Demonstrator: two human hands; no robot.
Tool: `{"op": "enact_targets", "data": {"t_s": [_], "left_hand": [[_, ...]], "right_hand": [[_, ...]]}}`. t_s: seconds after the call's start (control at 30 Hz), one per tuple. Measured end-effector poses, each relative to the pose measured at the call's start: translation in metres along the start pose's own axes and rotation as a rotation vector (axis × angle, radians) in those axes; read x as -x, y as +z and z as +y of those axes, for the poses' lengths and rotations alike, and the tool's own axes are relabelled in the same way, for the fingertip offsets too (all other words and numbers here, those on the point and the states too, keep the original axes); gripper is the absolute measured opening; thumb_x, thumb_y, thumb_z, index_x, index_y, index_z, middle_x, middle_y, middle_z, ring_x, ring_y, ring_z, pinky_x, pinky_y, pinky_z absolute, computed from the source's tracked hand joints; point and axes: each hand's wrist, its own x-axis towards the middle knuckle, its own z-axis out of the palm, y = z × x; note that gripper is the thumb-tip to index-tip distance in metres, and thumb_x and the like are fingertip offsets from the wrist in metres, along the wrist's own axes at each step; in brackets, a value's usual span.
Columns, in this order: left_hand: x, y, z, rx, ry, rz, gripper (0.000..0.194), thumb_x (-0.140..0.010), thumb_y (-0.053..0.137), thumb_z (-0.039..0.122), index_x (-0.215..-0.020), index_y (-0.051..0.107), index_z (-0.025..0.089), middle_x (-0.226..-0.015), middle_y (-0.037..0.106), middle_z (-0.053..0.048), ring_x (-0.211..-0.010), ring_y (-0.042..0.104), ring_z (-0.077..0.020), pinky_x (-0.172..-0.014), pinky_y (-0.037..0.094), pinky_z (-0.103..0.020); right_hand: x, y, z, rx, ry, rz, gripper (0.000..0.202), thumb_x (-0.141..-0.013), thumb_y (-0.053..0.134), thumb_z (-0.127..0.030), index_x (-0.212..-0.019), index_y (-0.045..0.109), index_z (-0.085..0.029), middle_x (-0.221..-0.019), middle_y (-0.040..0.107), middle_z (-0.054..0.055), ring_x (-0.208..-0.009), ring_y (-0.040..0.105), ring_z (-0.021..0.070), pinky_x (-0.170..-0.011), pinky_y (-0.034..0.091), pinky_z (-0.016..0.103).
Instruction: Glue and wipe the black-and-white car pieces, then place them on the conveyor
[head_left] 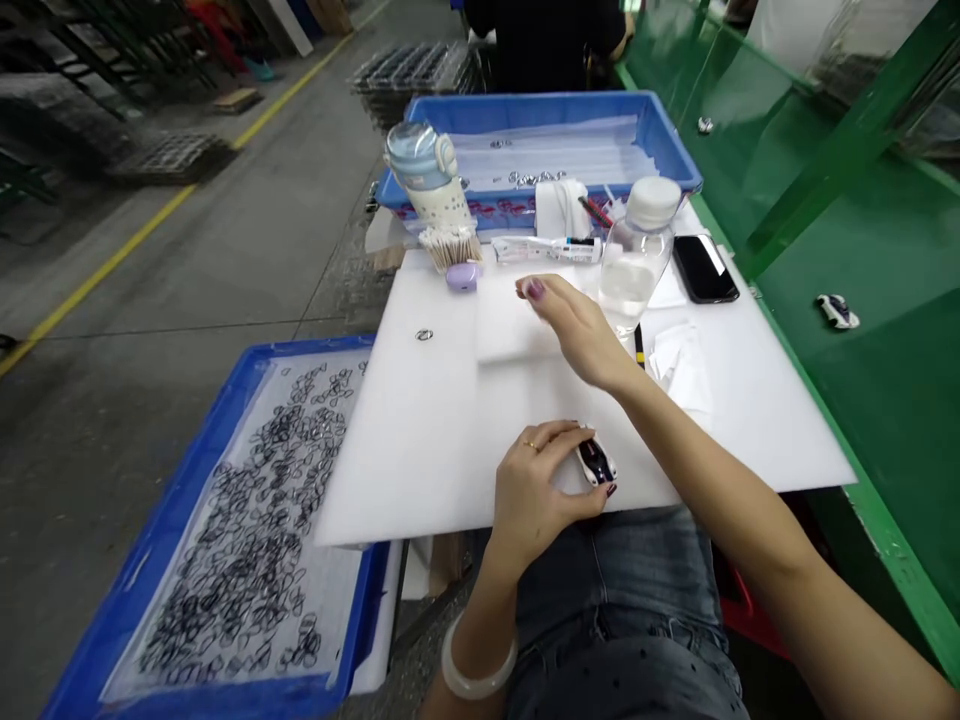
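Near the front edge of the white board (442,440), my left hand (536,485) grips a small white toy car (595,460) with a dark top between thumb and fingers. My right hand (574,325) is raised over the middle of the board, reaching leftward. Its thumb and fingertip are pressed together; anything between them is too small or hidden to name. Beneath that hand lies a white sheet (502,335). A clear bottle (637,260) with a white lid stands just behind it. Left of it is a single thin dark ring-like part (424,335).
Along the back are cotton swabs (450,247), a purple case (463,277), a tube (544,250), a cup (431,175), a phone (705,268) and a blue bin (532,205). Crumpled tissue (679,365) lies right. A blue tray (247,358) holds many dark parts; another car (837,311) sits on the green surface.
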Motion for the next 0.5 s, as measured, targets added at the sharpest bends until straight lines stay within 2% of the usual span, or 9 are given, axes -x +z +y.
{"op": "enact_targets", "data": {"t_s": [0.07,0.1,0.17,0.2,0.27,0.33,0.4,0.5], "left_hand": [[0.001,0.0,-0.002,-0.035,0.016,-0.021,0.052,-0.062,0.082,0.017,-0.112,0.069,0.025,-0.116,0.071,-0.005,-0.105,0.064,-0.0272,-0.092,0.057,-0.045],[0.002,0.0,-0.003,-0.06,0.02,-0.019,0.052,-0.063,0.081,0.016,-0.113,0.068,0.025,-0.119,0.07,-0.005,-0.108,0.063,-0.028,-0.093,0.057,-0.045],[0.001,0.004,-0.004,-0.115,0.023,-0.003,0.051,-0.069,0.077,0.015,-0.117,0.066,0.025,-0.129,0.066,-0.007,-0.114,0.06,-0.0295,-0.093,0.057,-0.046],[0.001,0.007,-0.004,-0.138,0.024,0.002,0.05,-0.072,0.074,0.015,-0.12,0.065,0.025,-0.133,0.064,-0.007,-0.117,0.059,-0.0302,-0.093,0.057,-0.047],[-0.001,0.011,-0.002,-0.159,0.022,0.008,0.049,-0.076,0.072,0.016,-0.124,0.064,0.025,-0.138,0.06,-0.008,-0.122,0.056,-0.0313,-0.095,0.056,-0.049],[0.0,0.009,0.002,-0.128,0.013,0.032,0.049,-0.079,0.071,0.018,-0.126,0.063,0.026,-0.138,0.06,-0.009,-0.125,0.055,-0.0314,-0.099,0.055,-0.05],[0.008,-0.004,0.004,-0.046,0.014,0.06,0.046,-0.083,0.068,0.019,-0.127,0.062,0.027,-0.137,0.06,-0.009,-0.126,0.055,-0.0294,-0.101,0.054,-0.048],[0.035,-0.048,-0.016,0.066,-0.006,0.096,0.042,-0.086,0.067,0.021,-0.128,0.062,0.029,-0.132,0.064,-0.007,-0.12,0.061,-0.0252,-0.103,0.053,-0.042]], "right_hand": [[0.023,-0.029,0.003,0.12,-0.12,0.08,0.041,-0.083,0.06,-0.058,-0.103,0.062,-0.023,-0.116,0.063,0.006,-0.108,0.058,0.022,-0.097,0.042,0.038],[0.036,-0.049,0.005,0.188,-0.128,0.173,0.038,-0.085,0.059,-0.056,-0.101,0.064,-0.022,-0.108,0.066,0.006,-0.099,0.061,0.0214,-0.091,0.045,0.037],[0.056,-0.092,0.012,0.404,0.059,0.438,0.033,-0.085,0.056,-0.05,-0.074,0.065,-0.02,-0.072,0.064,0.004,-0.071,0.06,0.0195,-0.072,0.046,0.034],[0.06,-0.112,0.017,0.556,0.199,0.566,0.032,-0.084,0.057,-0.045,-0.065,0.063,-0.02,-0.063,0.06,0.003,-0.066,0.058,0.0194,-0.07,0.043,0.034],[0.057,-0.142,0.031,0.723,0.432,0.642,0.029,-0.077,0.064,-0.038,-0.053,0.06,-0.02,-0.054,0.055,0.004,-0.067,0.055,0.0214,-0.07,0.039,0.034],[0.048,-0.155,0.042,0.735,0.508,0.646,0.024,-0.065,0.072,-0.031,-0.048,0.058,-0.021,-0.051,0.053,0.004,-0.071,0.054,0.0235,-0.069,0.037,0.034],[0.043,-0.155,0.046,0.636,0.465,0.634,0.018,-0.057,0.074,-0.027,-0.048,0.059,-0.021,-0.052,0.052,0.003,-0.069,0.053,0.023,-0.066,0.036,0.034],[0.052,-0.149,0.032,0.393,0.404,0.577,0.014,-0.058,0.073,-0.032,-0.054,0.064,-0.022,-0.057,0.055,0.004,-0.06,0.052,0.0198,-0.06,0.039,0.035]]}}
